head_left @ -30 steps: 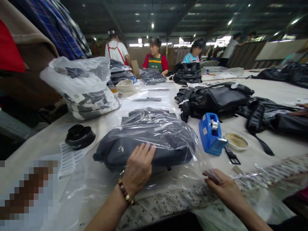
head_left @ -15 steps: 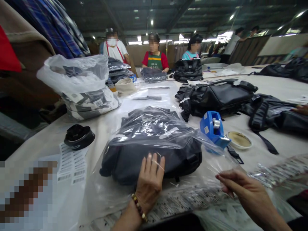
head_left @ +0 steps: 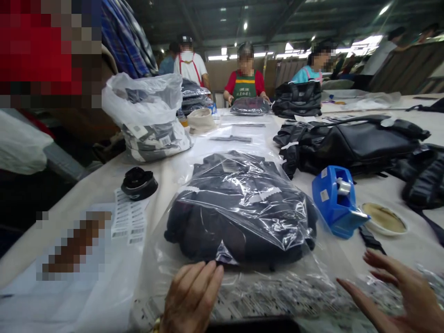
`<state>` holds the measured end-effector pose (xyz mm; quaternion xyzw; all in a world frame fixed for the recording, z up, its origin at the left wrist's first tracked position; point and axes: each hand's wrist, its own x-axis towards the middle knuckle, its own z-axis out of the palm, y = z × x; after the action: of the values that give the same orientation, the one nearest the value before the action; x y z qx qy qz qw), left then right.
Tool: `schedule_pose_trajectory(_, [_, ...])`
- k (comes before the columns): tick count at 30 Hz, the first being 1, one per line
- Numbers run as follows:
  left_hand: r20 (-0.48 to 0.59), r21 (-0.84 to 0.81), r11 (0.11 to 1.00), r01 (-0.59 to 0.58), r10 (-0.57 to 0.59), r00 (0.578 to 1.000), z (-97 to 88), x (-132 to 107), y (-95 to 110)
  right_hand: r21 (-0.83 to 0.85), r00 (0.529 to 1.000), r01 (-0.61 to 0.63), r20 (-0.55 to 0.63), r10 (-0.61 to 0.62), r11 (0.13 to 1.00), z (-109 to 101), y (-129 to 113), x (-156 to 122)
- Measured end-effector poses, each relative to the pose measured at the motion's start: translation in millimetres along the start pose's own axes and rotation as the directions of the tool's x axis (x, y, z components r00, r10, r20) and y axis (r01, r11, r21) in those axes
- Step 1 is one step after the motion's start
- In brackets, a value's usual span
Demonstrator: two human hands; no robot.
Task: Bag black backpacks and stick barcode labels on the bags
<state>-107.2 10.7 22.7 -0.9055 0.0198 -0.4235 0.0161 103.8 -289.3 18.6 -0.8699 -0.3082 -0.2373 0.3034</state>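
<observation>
A dark bag sealed inside a clear plastic bag (head_left: 243, 212) lies on the table in front of me. My left hand (head_left: 190, 298) rests flat on the near edge of the plastic, fingers stretched toward the dark bag. To the lower right, my right hand (head_left: 398, 291) hovers with its fingers spread, holding nothing, just beside the plastic's right corner. Sheets of barcode stickers (head_left: 270, 300) lie under the plastic's near flap.
A blue tape dispenser (head_left: 335, 201) and a small dish (head_left: 383, 218) stand at the right. Black bags (head_left: 350, 143) lie beyond. A black round object (head_left: 138, 182), sticker sheets (head_left: 130, 222) and a white sack (head_left: 149, 115) are at the left. Three people work at the far end.
My left hand has slid back off the dark bag to the plastic's near edge. My right hand has let go of a pinch and opened. The view shifted left.
</observation>
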Motion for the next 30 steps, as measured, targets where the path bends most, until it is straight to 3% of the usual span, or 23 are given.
schedule_pose_trajectory(3, [-0.122, 0.320, 0.939, 0.128, -0.093, 0.988, -19.3, -8.6, -19.9, -0.058, 0.975, 0.221, -0.016, -0.222, 0.973, 9.7, -22.1, 13.5])
schedule_pose_trajectory(6, [-0.069, 0.481, 0.862, 0.161, -0.146, 0.987, -25.6, -6.9, -40.7, -0.114, 0.926, 0.367, -0.046, -0.374, 0.923, 21.2, -33.7, 21.2])
schedule_pose_trajectory(10, [0.079, 0.452, 0.876, 0.171, -0.230, 0.970, -26.4, -7.7, -55.9, -0.117, 0.890, 0.446, -0.041, -0.453, 0.887, 29.4, -30.4, 22.2])
schedule_pose_trajectory(12, [0.121, 0.440, 0.886, 0.145, -0.219, 0.968, -28.2, -12.3, -60.2, -0.087, 0.883, 0.467, -0.002, -0.469, 0.880, 30.1, -26.6, 20.8])
schedule_pose_trajectory(19, [0.070, 0.261, 0.963, -0.074, 0.058, 0.996, -49.4, -24.7, -85.5, -0.040, 0.838, 0.545, 0.059, -0.543, 0.837, 27.2, -16.1, 11.8])
schedule_pose_trajectory(25, [0.273, 0.259, 0.955, -0.148, 0.074, 0.959, -65.2, -46.3, -105.2, -0.072, 0.907, 0.420, 0.079, -0.414, 0.905, 28.3, 12.3, -7.1])
schedule_pose_trajectory(30, [0.232, 0.271, 0.948, -0.164, 0.101, 0.967, -50.8, -58.6, -107.8, -0.033, 0.868, 0.460, 0.226, -0.442, 0.887, 36.3, 16.8, -5.1])
